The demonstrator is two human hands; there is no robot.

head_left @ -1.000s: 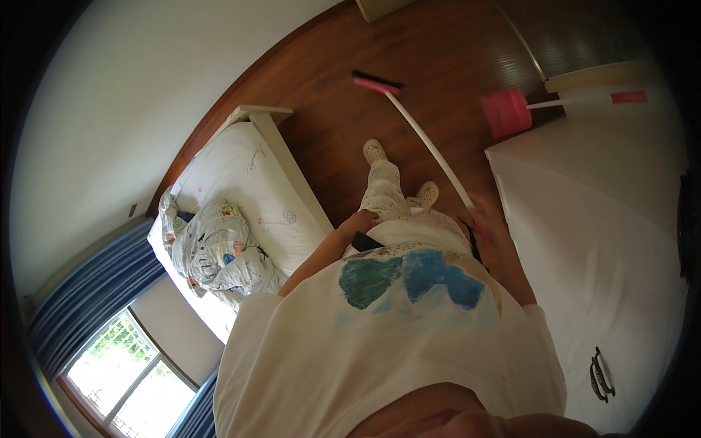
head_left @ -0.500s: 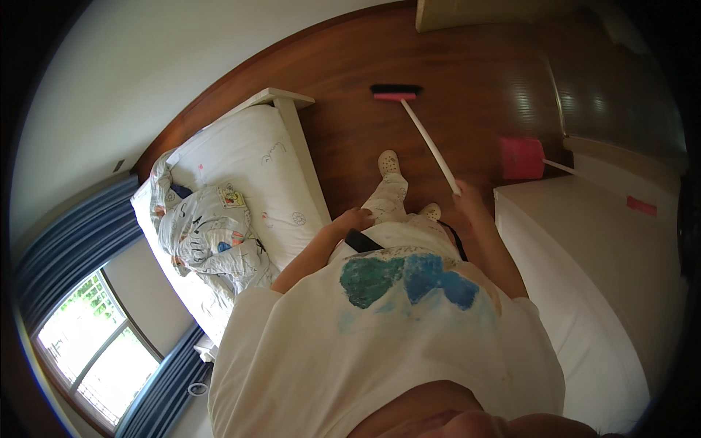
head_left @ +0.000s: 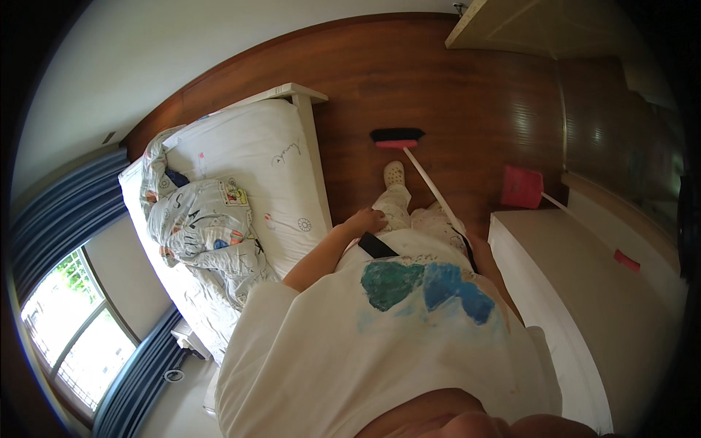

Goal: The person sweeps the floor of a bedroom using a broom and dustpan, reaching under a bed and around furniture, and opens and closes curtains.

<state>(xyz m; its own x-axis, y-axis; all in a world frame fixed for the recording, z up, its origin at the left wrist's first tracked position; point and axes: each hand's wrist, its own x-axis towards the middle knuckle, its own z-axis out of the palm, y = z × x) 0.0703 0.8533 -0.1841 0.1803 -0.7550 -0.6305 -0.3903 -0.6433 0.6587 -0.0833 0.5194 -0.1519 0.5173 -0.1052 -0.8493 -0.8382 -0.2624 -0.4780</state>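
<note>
And here the right hand (head_left: 476,247) is gripping the broom (head_left: 429,182) by its white handle, while the pink-and-black head (head_left: 398,139) is sitting on the wooden floor (head_left: 438,80) just ahead of a pale shoe (head_left: 394,174). The left hand (head_left: 366,220) is resting against the trousers (head_left: 395,203), and whether it's opening or closing, I can't tell. Rightward, a pink dustpan (head_left: 521,187) is sitting apart.

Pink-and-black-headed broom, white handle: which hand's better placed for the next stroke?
Right, likely: the right hand appears to hold the broom at the visible upper end of its white handle; the left hand is at the patterned white trousers, apart from it.
</note>
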